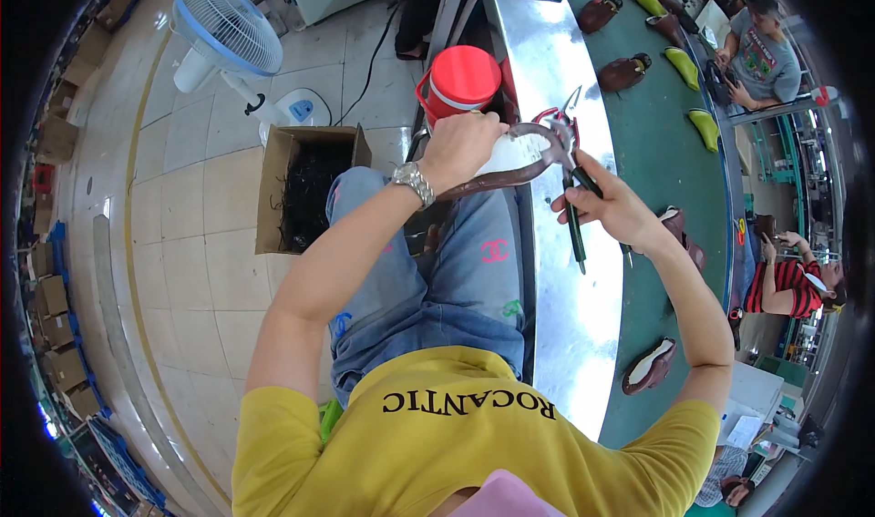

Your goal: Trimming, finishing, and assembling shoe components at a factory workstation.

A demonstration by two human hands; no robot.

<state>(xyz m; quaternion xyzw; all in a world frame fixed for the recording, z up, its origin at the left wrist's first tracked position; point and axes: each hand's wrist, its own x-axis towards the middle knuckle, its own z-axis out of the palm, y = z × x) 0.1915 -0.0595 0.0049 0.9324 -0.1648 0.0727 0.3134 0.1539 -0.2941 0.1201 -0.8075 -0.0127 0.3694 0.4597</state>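
Observation:
My left hand (463, 151), a watch on its wrist, is closed around one end of a brown shoe (499, 182) with a pale bottom, held above my lap beside the metal bench. My right hand (609, 205) grips pliers (576, 230) with dark green handles pointing toward me. Their metal head is at the shoe's other end; whether the jaws bite its edge I cannot tell. A pointed metal tool tip (573, 100) and red handle parts show just beyond the pliers' head. Whether they belong to a second tool in my hand or one on the bench is unclear.
Left of my knees, a cardboard box (271, 194) holds black scraps. A standing fan (228, 30) and red bucket (465, 78) are farther off. Brown shoes (649, 367) and green shoe forms (704, 130) lie on the green belt (652, 184). Co-workers sit across it.

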